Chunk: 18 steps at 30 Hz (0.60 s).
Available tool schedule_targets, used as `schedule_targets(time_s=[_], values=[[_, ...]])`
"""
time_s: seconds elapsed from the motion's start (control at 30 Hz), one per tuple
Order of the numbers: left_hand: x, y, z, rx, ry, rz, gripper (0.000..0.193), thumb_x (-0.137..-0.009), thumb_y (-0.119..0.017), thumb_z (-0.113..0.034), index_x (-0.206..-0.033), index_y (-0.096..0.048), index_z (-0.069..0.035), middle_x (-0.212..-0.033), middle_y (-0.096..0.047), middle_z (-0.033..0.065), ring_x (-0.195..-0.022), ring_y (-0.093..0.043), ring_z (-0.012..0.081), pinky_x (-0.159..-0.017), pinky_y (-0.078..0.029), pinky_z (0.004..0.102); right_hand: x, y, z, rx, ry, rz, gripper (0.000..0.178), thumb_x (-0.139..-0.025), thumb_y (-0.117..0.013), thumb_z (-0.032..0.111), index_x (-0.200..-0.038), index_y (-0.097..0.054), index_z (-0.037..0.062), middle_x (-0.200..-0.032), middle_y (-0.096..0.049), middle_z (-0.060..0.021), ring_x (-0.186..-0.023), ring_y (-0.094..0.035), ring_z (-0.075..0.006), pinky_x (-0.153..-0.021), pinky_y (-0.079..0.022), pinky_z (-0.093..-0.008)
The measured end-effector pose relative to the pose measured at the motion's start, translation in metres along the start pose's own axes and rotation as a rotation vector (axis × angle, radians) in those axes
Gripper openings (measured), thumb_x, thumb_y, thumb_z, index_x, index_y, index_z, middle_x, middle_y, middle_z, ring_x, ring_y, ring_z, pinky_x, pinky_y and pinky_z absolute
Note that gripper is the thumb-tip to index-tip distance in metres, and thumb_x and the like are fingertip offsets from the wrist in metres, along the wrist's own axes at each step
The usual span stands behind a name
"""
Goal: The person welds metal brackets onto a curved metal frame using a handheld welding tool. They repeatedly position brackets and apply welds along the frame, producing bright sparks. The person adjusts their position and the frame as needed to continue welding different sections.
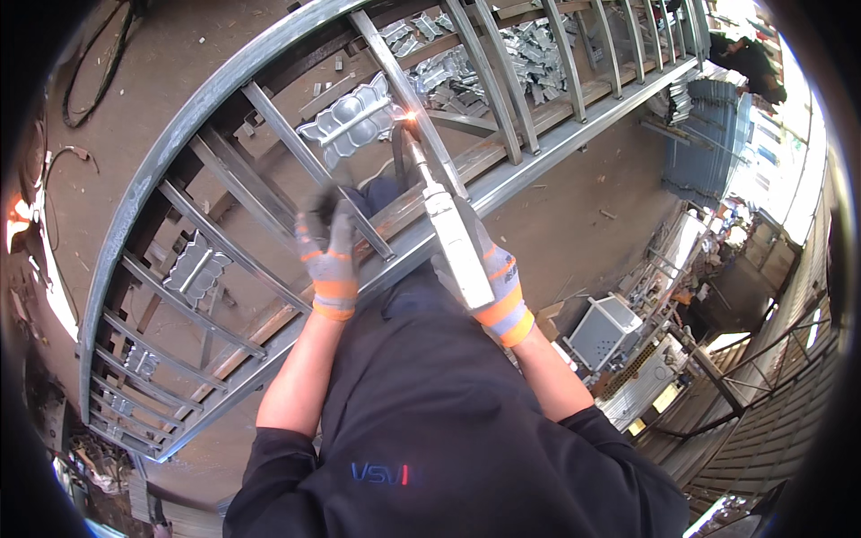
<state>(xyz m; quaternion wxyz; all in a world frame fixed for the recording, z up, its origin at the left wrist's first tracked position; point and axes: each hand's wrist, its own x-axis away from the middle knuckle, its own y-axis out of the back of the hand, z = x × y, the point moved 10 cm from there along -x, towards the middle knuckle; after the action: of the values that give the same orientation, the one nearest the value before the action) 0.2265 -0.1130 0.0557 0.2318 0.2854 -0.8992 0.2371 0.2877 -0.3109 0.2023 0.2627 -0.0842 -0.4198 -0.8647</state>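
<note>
A white welding gun (456,247) is gripped in my right hand (502,282), which wears a grey glove with orange bands. Its narrow tip meets a metal bar, where a bright orange glow shows. Beside that spot a silver leaf-shaped metal ornament (350,124) spans the gap between two bars. The bars belong to a curved steel frame (148,188) lying across in front of me. My left hand (330,260), gloved alike, hovers by a bar below the ornament, thumb and finger apart. Its fingertips are blurred, and I see nothing held in it.
More ornaments, such as one silver panel (195,271), sit between bars farther left. A heap of loose silver metal pieces (529,67) lies beyond the frame. A dark cable (103,76) curls on the floor at upper left. A grey metal box (603,332) stands at right.
</note>
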Motion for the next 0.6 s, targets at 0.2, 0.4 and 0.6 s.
schedule_targets(time_s=[0.2,0.4,0.6], values=[[-0.027,0.023,0.027,0.046,0.114,-0.341,0.060,-0.101,-0.081,-0.010,-0.150,-0.049,0.003,-0.130,-0.070,0.0124,-0.109,-0.072,0.0212,-0.094,-0.061,0.0354,-0.015,-0.006,-0.017,-0.412,-0.120,0.240,0.063,-0.093,-0.080,0.011,-0.151,-0.059,0.0016,-0.120,-0.075,-0.0171,-0.102,-0.075,-0.0353,-0.087,-0.059,-0.0390],[-0.069,0.004,0.065,0.298,0.272,-0.147,0.022,-0.102,-0.082,-0.025,-0.106,-0.070,-0.008,-0.084,-0.070,0.0041,-0.067,-0.066,0.0145,-0.060,-0.053,0.0264,-0.059,0.008,0.001,-0.308,0.316,0.166,0.074,-0.085,-0.081,0.011,-0.154,-0.056,0.0000,-0.124,-0.070,-0.0181,-0.108,-0.068,-0.0433,-0.089,-0.056,-0.0472],[-0.079,0.026,0.075,0.059,0.104,-0.071,0.022,-0.110,-0.070,-0.027,-0.120,-0.072,-0.008,-0.103,-0.074,0.0011,-0.092,-0.074,0.0156,-0.080,-0.062,0.0334,-0.090,-0.021,-0.012,-0.425,0.225,0.398,0.073,-0.093,-0.078,0.014,-0.160,-0.052,0.0006,-0.138,-0.073,-0.0227,-0.120,-0.074,-0.0398,-0.103,-0.058,-0.0415]])
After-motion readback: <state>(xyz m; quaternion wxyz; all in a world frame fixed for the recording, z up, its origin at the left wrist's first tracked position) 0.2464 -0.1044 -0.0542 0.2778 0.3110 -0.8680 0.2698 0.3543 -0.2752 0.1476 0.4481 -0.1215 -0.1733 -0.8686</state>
